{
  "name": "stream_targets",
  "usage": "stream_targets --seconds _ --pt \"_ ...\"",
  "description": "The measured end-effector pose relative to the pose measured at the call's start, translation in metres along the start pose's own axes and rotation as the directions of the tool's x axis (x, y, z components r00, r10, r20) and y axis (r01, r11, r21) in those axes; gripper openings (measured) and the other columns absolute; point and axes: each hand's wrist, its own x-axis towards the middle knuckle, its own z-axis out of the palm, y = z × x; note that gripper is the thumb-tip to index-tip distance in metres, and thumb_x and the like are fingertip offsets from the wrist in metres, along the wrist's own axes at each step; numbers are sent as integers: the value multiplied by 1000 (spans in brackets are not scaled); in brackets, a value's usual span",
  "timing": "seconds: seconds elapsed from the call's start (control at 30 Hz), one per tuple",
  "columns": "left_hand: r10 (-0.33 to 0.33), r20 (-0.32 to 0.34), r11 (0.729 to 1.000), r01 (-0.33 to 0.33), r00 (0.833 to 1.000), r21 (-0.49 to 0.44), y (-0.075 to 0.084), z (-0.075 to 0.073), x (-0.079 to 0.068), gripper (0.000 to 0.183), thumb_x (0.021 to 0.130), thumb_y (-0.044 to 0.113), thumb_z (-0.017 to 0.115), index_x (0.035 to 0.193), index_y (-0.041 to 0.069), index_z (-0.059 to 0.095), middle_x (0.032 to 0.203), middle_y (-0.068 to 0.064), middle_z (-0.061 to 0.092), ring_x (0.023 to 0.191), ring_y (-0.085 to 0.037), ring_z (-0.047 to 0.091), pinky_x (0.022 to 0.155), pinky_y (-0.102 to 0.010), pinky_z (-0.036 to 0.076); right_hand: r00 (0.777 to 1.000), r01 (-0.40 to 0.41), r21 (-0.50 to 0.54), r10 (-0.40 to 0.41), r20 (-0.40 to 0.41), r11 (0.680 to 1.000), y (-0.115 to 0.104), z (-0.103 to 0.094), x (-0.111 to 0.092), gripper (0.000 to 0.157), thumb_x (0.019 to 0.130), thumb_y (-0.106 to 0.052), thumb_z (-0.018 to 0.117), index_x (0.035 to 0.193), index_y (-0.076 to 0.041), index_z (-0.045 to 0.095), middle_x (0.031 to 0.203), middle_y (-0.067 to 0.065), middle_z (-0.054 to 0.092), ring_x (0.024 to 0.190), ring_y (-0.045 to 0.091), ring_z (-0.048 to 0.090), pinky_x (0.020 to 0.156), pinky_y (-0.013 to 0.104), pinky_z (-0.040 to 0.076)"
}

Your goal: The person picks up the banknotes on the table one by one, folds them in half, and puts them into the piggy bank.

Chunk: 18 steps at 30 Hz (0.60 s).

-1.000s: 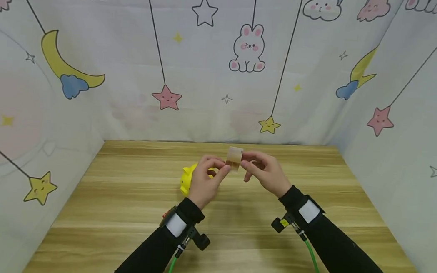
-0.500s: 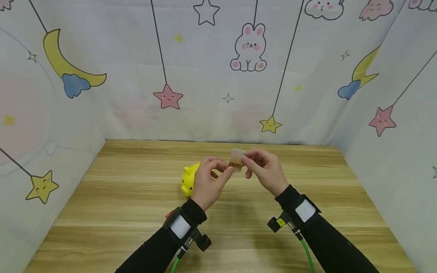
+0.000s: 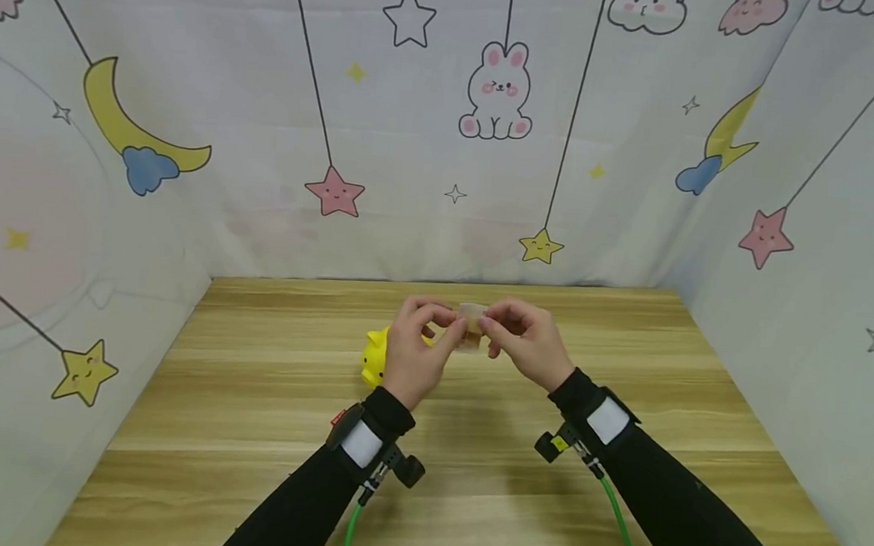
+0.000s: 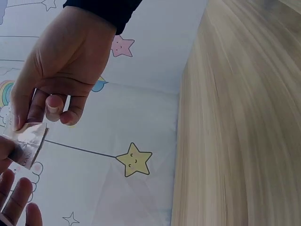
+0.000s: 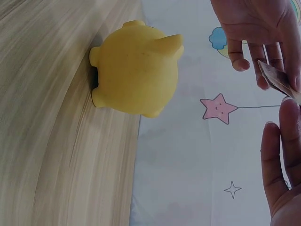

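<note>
A small folded banknote [image 3: 471,325], whitish above and brownish below, is raised over the table between both hands. Thumb and index finger of my left hand [image 3: 419,354] pinch its left side. On the right side, my right hand [image 3: 531,339] grips it with thumb and fingertips. In the left wrist view, the banknote [image 4: 29,143] shows a creased, shiny face. Its thin folded edge appears in the right wrist view. Behind my left hand stands a yellow piggy bank [image 3: 374,359], partly hidden; the right wrist view shows the piggy bank [image 5: 136,70] at large, apart from both hands.
The wood-grain table [image 3: 262,429] is bounded by a printed back curtain [image 3: 415,138] and side curtains. Black sleeves carry wrist cameras, with a green cable [image 3: 622,526] running from the right one.
The banknote's tilt shifts between the two hands, and it stands straighter now. The left-hand fingers have moved slightly up around its edge. The piggy bank stays in place.
</note>
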Motion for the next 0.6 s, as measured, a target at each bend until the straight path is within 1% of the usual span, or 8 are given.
stream_targets --seconds 0.1,0.23,0.3,0.37,0.43,0.5,0.57,0.6 --pt "27 -14 999 -26 1000 32 4 2 0 8 90 24 66 85 18 63 102 7 49 92 -7 46 69 -36 40 1000 9 -18 -9 -11 1000 0 1 1 8 91 7 54 96 1 58 79 5 58 55 27 55 53 41 48" --pt "61 -28 996 -59 998 71 6 3 1 10 90 22 66 83 17 62 100 6 49 93 -8 46 68 -35 41 1000 11 -33 -12 -24 999 0 2 1 8 90 6 55 96 2 58 77 5 58 54 27 54 52 35 47" --pt "66 -29 995 -64 997 74 5 3 0 10 90 23 66 82 17 61 100 6 49 93 -8 46 68 -34 41 1000 10 -42 -12 -26 999 1 2 1 6 91 5 56 95 2 58 77 4 59 54 28 54 52 33 47" --pt "55 -25 997 -53 998 64 3 2 0 11 90 25 67 83 18 62 101 7 49 92 -7 47 68 -35 40 1000 12 -54 -14 -25 998 1 2 0 4 91 3 57 95 3 58 77 4 58 54 28 55 52 33 47" --pt "16 -7 1000 -16 1000 24 0 1 -1 11 90 28 66 84 20 63 103 7 50 89 -8 49 68 -36 41 1000 12 -63 -14 -24 998 0 3 0 4 91 1 57 95 2 58 75 5 58 54 27 55 52 33 47" --pt "-59 31 997 61 998 -49 -3 -1 -1 11 91 31 64 86 21 65 105 7 50 88 -10 50 69 -37 41 1000 15 -70 -17 -19 997 -1 3 0 3 92 0 57 94 2 57 74 7 57 54 27 55 53 33 47" --pt "-150 80 976 160 986 -145 -5 -3 -1 14 93 33 62 88 21 66 105 5 52 89 -13 51 71 -39 43 1000 16 -69 -17 -16 997 -3 2 0 4 92 -1 57 94 2 57 73 10 57 54 26 55 53 33 47" --pt "-194 109 956 213 975 -204 -6 -4 -1 15 93 33 61 90 20 66 105 4 53 89 -15 52 73 -40 43 1000 17 -67 -18 -14 998 -3 2 0 4 92 0 57 94 2 57 72 11 56 54 26 55 53 33 47"
